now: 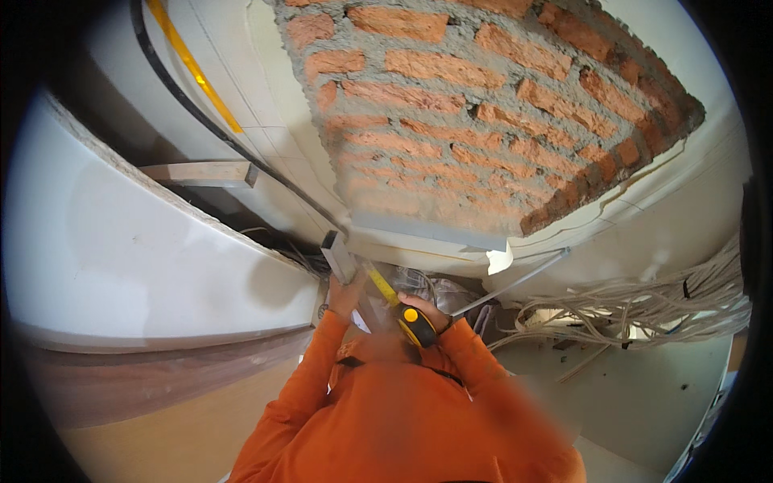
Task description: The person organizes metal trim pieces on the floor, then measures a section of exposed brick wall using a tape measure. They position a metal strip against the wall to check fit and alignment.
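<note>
My left hand is closed round a pale rectangular metal tube, whose open end points away from me. My right hand grips a black and yellow tape measure in front of my chest. From its case a short length of yellow blade runs out toward the tube and my left hand. Whether the blade's tip touches the tube I cannot tell. Both hands are close together, and parts of the fingers are hidden.
Ahead is a wall with exposed brick framed by plaster. A thin metal rod slants at right, near bundled pale cables. At left stand a white panel, a wooden batten, a black hose and a yellow strip.
</note>
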A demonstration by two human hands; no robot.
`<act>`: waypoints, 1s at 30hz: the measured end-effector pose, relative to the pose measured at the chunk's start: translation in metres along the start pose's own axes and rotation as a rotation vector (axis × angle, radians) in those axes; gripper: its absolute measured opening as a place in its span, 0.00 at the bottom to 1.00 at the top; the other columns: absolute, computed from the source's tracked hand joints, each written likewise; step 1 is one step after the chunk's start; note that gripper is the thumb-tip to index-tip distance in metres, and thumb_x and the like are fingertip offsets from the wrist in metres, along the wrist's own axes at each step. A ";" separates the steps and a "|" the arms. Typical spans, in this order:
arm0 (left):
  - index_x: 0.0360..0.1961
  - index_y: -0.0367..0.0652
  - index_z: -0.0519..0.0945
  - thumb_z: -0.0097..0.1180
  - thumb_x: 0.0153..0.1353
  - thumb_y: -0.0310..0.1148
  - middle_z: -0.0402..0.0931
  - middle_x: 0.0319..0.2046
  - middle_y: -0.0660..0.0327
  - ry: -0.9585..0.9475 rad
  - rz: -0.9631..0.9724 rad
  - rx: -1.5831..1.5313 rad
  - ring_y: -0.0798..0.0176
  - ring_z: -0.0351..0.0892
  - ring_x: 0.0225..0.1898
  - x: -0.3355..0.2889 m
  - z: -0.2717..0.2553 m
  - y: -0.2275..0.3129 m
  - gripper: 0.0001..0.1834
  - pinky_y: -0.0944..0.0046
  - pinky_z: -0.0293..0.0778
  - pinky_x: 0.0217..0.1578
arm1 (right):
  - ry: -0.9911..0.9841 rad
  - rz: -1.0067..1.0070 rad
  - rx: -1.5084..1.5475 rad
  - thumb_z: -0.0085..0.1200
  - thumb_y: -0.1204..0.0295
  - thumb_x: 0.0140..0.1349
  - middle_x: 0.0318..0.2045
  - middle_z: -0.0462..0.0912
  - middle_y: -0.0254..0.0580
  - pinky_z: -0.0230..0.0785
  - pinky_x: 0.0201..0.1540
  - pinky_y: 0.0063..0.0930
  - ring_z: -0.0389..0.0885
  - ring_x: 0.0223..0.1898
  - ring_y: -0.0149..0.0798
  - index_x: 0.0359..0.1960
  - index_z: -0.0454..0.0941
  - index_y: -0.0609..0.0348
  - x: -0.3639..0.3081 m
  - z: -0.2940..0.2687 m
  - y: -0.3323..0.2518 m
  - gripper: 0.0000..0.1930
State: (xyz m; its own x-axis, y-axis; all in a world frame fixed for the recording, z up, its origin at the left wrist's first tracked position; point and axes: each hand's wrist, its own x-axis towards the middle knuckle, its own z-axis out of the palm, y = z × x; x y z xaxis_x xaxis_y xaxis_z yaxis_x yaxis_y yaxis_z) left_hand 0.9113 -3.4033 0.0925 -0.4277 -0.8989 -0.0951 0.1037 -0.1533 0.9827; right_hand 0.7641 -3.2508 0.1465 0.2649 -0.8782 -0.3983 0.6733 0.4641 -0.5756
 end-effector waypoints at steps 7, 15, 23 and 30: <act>0.52 0.39 0.79 0.54 0.56 0.20 0.73 0.29 0.70 -0.029 -0.025 0.160 0.76 0.70 0.29 0.007 0.020 0.023 0.21 0.73 0.67 0.31 | 0.054 -0.225 -0.393 0.60 0.51 0.56 0.55 0.67 0.45 0.59 0.59 0.29 0.66 0.58 0.38 0.67 0.53 0.62 -0.019 -0.004 0.007 0.44; 0.49 0.37 0.81 0.55 0.56 0.22 0.76 0.32 0.68 -0.086 0.012 0.235 0.74 0.72 0.31 0.006 0.031 0.036 0.18 0.72 0.69 0.34 | 0.031 -0.320 -0.236 0.67 0.56 0.49 0.48 0.65 0.40 0.61 0.55 0.28 0.66 0.52 0.35 0.63 0.51 0.54 -0.026 -0.022 0.028 0.45; 0.44 0.37 0.83 0.58 0.57 0.25 0.77 0.29 0.68 0.063 0.147 0.197 0.75 0.72 0.30 0.021 0.036 0.045 0.13 0.72 0.69 0.31 | 0.007 -0.309 0.370 0.51 0.54 0.57 0.49 0.76 0.49 0.73 0.48 0.34 0.78 0.46 0.41 0.67 0.59 0.58 -0.037 0.001 0.018 0.37; 0.44 0.38 0.84 0.57 0.58 0.25 0.74 0.27 0.72 -0.085 0.185 0.262 0.77 0.69 0.27 0.011 0.045 0.068 0.12 0.73 0.66 0.28 | -0.001 -0.224 0.259 0.48 0.56 0.67 0.51 0.74 0.47 0.71 0.49 0.35 0.77 0.45 0.41 0.71 0.53 0.56 -0.026 -0.010 0.034 0.34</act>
State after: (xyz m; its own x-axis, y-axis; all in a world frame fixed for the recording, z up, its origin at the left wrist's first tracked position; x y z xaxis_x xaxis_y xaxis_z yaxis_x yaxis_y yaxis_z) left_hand 0.8737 -3.4050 0.1650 -0.4979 -0.8624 0.0917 -0.0430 0.1302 0.9906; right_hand 0.7731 -3.2109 0.1306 0.0913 -0.9550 -0.2822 0.8674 0.2155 -0.4484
